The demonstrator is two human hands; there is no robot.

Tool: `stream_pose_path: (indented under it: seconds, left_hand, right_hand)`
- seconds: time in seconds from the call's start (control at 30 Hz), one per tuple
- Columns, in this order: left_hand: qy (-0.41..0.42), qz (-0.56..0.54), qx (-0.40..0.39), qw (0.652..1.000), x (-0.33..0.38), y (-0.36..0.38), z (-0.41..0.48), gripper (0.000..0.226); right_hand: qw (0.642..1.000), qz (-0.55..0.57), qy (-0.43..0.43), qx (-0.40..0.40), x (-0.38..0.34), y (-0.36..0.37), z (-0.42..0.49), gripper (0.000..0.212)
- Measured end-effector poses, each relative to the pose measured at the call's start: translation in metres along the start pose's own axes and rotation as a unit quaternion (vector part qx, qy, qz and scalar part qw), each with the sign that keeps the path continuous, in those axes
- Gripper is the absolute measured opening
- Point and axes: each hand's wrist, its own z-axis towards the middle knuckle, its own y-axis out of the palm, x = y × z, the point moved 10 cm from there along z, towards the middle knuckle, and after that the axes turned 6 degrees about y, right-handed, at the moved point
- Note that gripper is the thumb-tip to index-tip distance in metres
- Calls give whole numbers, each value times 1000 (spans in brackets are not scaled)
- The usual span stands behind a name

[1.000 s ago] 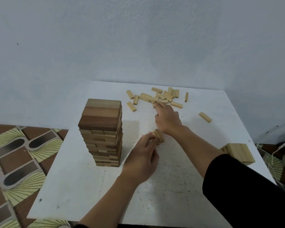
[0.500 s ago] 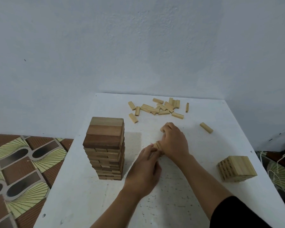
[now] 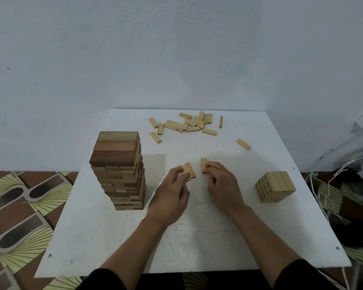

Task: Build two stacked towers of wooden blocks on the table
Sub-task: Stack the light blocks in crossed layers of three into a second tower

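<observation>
The person is at the gathering step: collecting loose blocks into a set for the next layer. The left hand (image 3: 172,191) pinches a pair of pale blocks (image 3: 189,171) between thumb and fingertips, the two lying side by side at the middle of the white table (image 3: 92,237). The right hand (image 3: 222,185) has its fingers curled round a single block (image 3: 203,165), held just beside the pair but apart from it. Whether the blocks rest on the table or are lifted slightly off it cannot be told.

The tall tower (image 3: 117,170) stands at the left, its upper layers darker than the lower ones, and looks close to finished. The short tower (image 3: 275,187) sits near the right edge, only a few layers high, so it is probably where these three blocks belong. A loose pile of blocks (image 3: 187,124) lies at the far side, with a stray block (image 3: 243,144) off to its right.

The next move likely calls for closing the single block against the pair to make a row of three, then carrying it to the short tower and setting it crosswise to the top layer, square to the edges, without nudging the layers beneath.
</observation>
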Motion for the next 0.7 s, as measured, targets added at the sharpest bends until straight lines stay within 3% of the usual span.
stream_pose_path:
  seconds: [0.33, 0.7]
  left_hand:
    - [35, -14, 8, 999, 4, 2, 8, 33]
    - [16, -11, 8, 1000, 2, 1, 8, 26]
  right_hand:
    - [998, 11, -37, -59, -18, 1, -1, 35]
    - [998, 26, -36, -39, -24, -6, -4, 25]
